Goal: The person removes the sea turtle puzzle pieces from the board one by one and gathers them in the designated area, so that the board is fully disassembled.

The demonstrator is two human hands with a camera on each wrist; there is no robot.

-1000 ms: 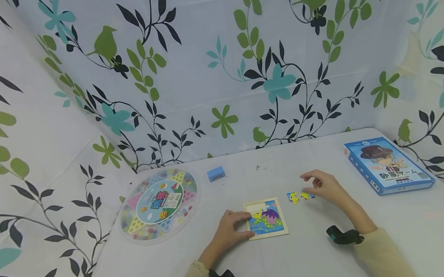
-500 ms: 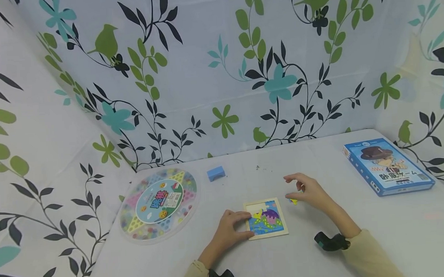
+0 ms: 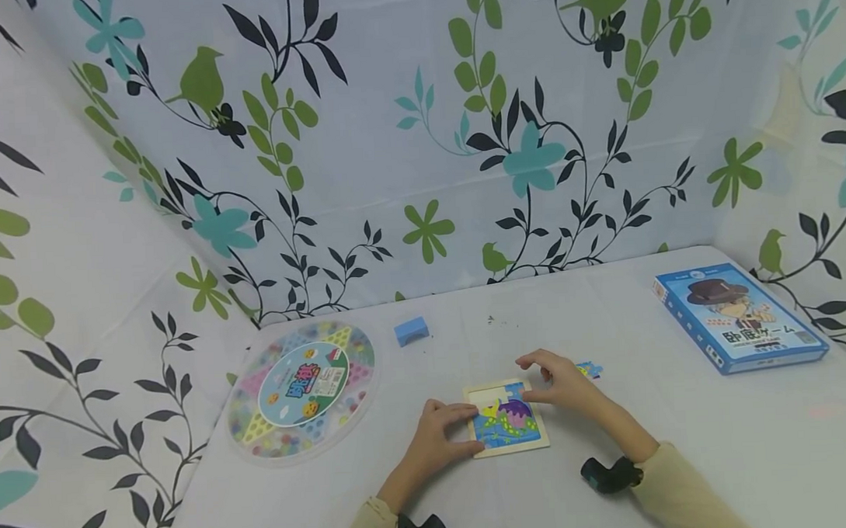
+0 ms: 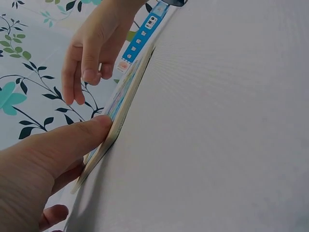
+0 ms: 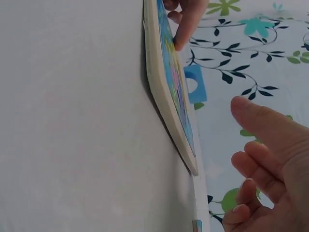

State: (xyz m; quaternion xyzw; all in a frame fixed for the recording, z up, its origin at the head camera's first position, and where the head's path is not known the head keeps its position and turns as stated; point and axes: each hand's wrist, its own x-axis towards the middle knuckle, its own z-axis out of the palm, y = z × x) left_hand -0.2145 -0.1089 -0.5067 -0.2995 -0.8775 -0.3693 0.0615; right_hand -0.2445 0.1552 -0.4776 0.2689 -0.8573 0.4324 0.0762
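Note:
A small square jigsaw puzzle (image 3: 509, 447) in a pale wooden frame, with a purple and yellow dinosaur picture, lies on the white table. My left hand (image 3: 439, 440) holds the frame at its left side, thumb and fingers spread along it; in the left wrist view the thumb (image 4: 94, 128) presses its edge. A pale gap shows at the puzzle's upper left. Over its upper right corner hovers my right hand (image 3: 563, 381), fingers loosely bent, with nothing seen between thumb and fingers in the right wrist view. Just beyond that hand lies a loose blue and yellow puzzle piece (image 3: 590, 369).
A round Chinese-checkers-style game board (image 3: 247, 425) in clear packaging lies at the left. Near the back stands a blue arch block (image 3: 412, 332). A blue game box (image 3: 743, 315) lies at the right. Patterned cloth (image 3: 363, 157) hangs behind the table.
My right hand has moved left and down, from the loose pieces, across them, to the puzzle's upper right corner. One loose piece is now out of sight. The left hand has stayed put.

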